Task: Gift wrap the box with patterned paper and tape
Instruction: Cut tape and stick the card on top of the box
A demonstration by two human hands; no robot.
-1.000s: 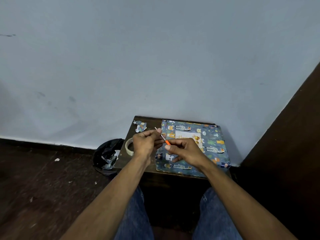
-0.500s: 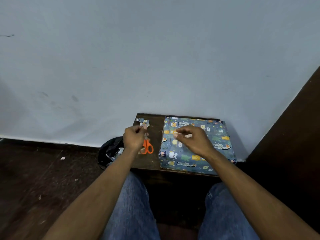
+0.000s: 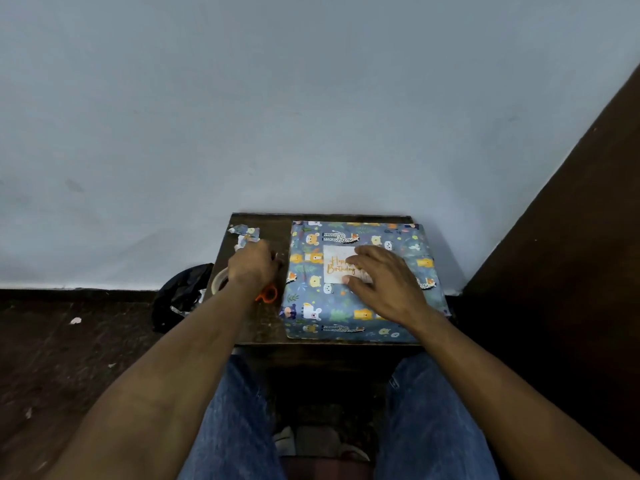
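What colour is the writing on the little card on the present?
Orange-gold letters on a white card, seen in the head view; it lies on the wrapped box.

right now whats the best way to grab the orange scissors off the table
Take the scissors by the orange loop showing at the near side of the left hand, coming from the gap beside the wrapped box. The blades are hidden under that hand.

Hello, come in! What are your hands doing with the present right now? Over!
Right hand flat on card atop wrapped box. Left hand over scissors, grip unclear. Nothing blocking.
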